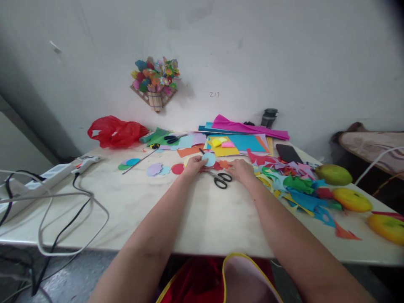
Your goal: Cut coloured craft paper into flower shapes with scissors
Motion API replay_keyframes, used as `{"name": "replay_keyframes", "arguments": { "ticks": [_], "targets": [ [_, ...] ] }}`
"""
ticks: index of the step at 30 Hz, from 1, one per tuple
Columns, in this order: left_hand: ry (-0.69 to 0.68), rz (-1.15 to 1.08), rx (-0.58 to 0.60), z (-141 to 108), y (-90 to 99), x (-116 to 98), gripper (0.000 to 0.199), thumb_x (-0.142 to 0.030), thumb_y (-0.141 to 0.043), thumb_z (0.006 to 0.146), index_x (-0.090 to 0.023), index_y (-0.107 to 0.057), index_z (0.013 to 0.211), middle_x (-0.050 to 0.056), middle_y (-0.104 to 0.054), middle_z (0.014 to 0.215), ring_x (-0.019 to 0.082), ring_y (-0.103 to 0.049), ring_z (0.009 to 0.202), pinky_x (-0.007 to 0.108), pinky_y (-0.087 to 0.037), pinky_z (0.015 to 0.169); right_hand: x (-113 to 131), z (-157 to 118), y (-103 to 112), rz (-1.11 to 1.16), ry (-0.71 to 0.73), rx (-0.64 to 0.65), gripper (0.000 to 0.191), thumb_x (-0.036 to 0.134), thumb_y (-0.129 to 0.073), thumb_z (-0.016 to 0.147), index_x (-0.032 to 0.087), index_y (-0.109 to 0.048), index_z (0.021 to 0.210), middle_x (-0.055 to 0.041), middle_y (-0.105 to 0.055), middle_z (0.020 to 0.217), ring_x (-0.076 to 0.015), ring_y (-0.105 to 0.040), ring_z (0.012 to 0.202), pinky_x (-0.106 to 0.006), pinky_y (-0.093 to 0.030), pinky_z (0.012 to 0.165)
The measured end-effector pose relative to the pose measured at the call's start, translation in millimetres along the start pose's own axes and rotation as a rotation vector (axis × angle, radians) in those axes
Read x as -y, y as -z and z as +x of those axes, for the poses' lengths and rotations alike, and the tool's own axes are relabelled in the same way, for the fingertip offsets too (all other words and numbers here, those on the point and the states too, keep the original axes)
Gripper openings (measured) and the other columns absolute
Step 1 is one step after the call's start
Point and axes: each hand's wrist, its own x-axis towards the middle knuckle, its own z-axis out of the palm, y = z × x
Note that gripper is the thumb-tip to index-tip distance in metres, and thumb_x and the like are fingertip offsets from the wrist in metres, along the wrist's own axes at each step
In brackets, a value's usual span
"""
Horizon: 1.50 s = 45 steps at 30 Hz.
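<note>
My left hand (pixel 195 165) is closed on a light blue paper circle (pixel 208 159), pinching its left edge just above the table. To the right, my right hand (pixel 242 169) rests low with its fingers stretched out, the tips at an orange paper cutout (pixel 224 164). Red paper pieces (pixel 217 166) lie between the two hands. Black-handled scissors (pixel 221 181) are on the table just in front of them, blades partly hidden. Left of my left hand are a red paper circle (pixel 177 169) and overlapping lilac paper circles (pixel 154 169).
Colourful paper scraps (pixel 293 185), a phone (pixel 288 153) and several mangoes (pixel 352 199) occupy the right side. Paper sheets (pixel 249 143) and a red plastic bag (pixel 116 131) lie at the back. A power strip (pixel 53 179) with loose cables is at left.
</note>
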Motion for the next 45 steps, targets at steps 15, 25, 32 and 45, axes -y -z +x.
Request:
{"name": "replay_keyframes", "arguments": {
  "ticks": [15,25,32,45],
  "targets": [
    [0.009,0.065,-0.018,0.1,-2.4,-1.0,0.018,-0.025,-0.074,0.074,-0.011,-0.063,0.074,0.005,-0.068,0.063,0.014,-0.064,0.057,0.025,-0.05,0.063,14.2,5.5,-8.8,-0.273,0.057,-0.007,0.031,0.027,-0.046,0.095,0.022,-0.073,0.108,-0.0128,-0.067,0.11,-0.0265,-0.056,0.108,-0.031,-0.046,0.078],
    [0.005,0.07,-0.022,4.1,0.4,2.6,0.023,-0.028,-0.078,0.07,-0.01,-0.063,0.073,0.005,-0.068,0.063,0.014,-0.063,0.058,0.026,-0.052,0.065,11.5,10.7,-14.7,-0.268,0.047,-0.017,0.033,0.02,-0.041,0.095,0.018,-0.07,0.111,-0.0137,-0.065,0.113,-0.0265,-0.055,0.108,-0.032,-0.045,0.075],
    [0.007,0.061,-0.018,4.9,1.0,3.7,0.019,-0.025,-0.076,0.072,-0.01,-0.064,0.075,0.004,-0.068,0.064,0.014,-0.064,0.058,0.024,-0.051,0.063,10.9,13.2,-16.1,-0.26,0.032,-0.007,0.033,0.02,-0.042,0.095,0.019,-0.071,0.109,-0.0133,-0.065,0.114,-0.0262,-0.055,0.109,-0.032,-0.045,0.076],
    [0.024,0.063,-0.015,4.4,1.3,2.8,0.01,-0.021,-0.069,0.078,-0.012,-0.066,0.08,0.006,-0.071,0.07,0.014,-0.065,0.06,0.024,-0.052,0.062,10.9,6.9,-4.6,-0.065,-0.108,-0.085,0.029,0.028,-0.046,0.095,0.022,-0.069,0.11,-0.009,-0.065,0.121,-0.0228,-0.055,0.115,-0.031,-0.044,0.083]
  ]
}}
